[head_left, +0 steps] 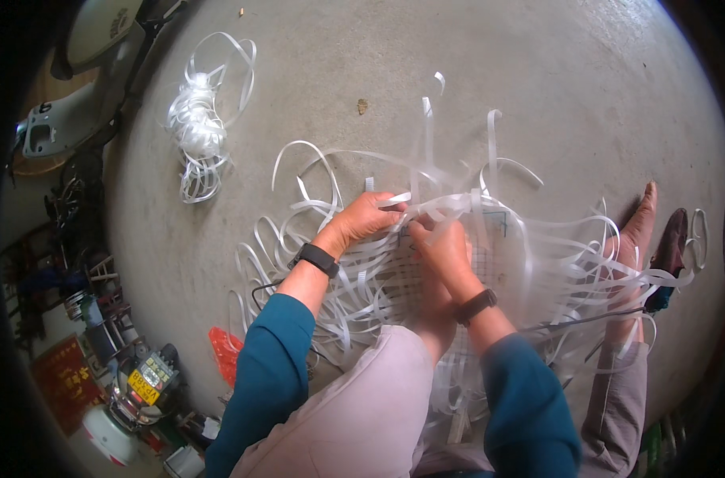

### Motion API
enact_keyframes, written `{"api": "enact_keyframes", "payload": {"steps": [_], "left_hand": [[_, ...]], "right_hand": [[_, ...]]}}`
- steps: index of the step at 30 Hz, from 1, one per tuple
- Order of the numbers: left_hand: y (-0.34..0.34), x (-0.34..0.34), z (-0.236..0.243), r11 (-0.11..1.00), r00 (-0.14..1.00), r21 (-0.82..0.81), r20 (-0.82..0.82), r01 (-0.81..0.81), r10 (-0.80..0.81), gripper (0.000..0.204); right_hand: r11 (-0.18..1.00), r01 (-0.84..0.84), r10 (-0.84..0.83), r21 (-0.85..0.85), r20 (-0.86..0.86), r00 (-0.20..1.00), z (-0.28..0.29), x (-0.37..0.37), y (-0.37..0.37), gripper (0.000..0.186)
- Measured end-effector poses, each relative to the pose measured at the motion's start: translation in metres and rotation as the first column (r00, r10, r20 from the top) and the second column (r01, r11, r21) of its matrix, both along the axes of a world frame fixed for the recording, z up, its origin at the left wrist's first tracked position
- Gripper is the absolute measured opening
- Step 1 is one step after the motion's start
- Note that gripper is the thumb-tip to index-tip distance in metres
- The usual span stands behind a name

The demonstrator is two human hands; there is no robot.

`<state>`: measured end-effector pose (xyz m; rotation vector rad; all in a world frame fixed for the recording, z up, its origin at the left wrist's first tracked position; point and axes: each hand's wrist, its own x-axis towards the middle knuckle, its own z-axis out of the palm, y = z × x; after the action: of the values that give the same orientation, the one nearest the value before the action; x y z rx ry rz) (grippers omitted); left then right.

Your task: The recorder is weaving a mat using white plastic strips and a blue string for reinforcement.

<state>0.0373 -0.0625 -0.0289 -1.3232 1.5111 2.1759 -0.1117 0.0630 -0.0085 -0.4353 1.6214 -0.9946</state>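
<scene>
- Head view. Weave of white straps, in front of the person, with loose ends fanning out to both sides.
- Left hand: at the weave's far edge, thumb and forefinger pinching a strap.
- Right hand: at the same edge, fingers bent against the straps; whether they grip cannot be told.
- Coil, white: on the floor, beyond and left of the weave.
- Red plastic: left of the weave.
- Bare foot: right of the weave.

white strips | flat, glossy | partly interlaced | loose ends curling over floor
</scene>
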Motion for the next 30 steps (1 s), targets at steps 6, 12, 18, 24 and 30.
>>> {"api": "enact_keyframes", "payload": {"steps": [6, 12, 18, 24, 30], "left_hand": [[0.005, -0.004, 0.003, 0.992, 0.998, -0.121, -0.048, 0.027, -0.033, 0.04], [0.003, -0.001, 0.017, 0.97, 0.993, -0.234, 0.104, 0.07, -0.046, 0.021], [0.013, 0.009, 0.026, 0.885, 0.972, -0.407, -0.038, -0.227, 0.232, 0.011], [0.037, 0.008, 0.077, 0.247, 0.999, -0.968, 0.051, 0.051, -0.007, 0.009], [0.075, -0.006, 0.099, 0.117, 0.981, -0.991, 0.043, 0.066, -0.189, 0.015]], "right_hand": [[1.0, 0.009, -0.009, -0.018, -0.013, 1.0, -0.012, 0.004, 0.002, 0.023], [0.979, -0.155, 0.167, 0.135, -0.079, 0.983, -0.003, -0.001, -0.002, 0.024], [0.999, -0.018, 0.023, 0.032, -0.165, 0.986, -0.029, 0.001, 0.018, 0.018], [0.998, 0.009, -0.026, -0.063, -0.274, 0.961, 0.001, 0.0, 0.038, 0.016], [0.91, -0.247, 0.052, -0.332, -0.501, 0.864, 0.038, 0.009, 0.037, 0.018]]}}
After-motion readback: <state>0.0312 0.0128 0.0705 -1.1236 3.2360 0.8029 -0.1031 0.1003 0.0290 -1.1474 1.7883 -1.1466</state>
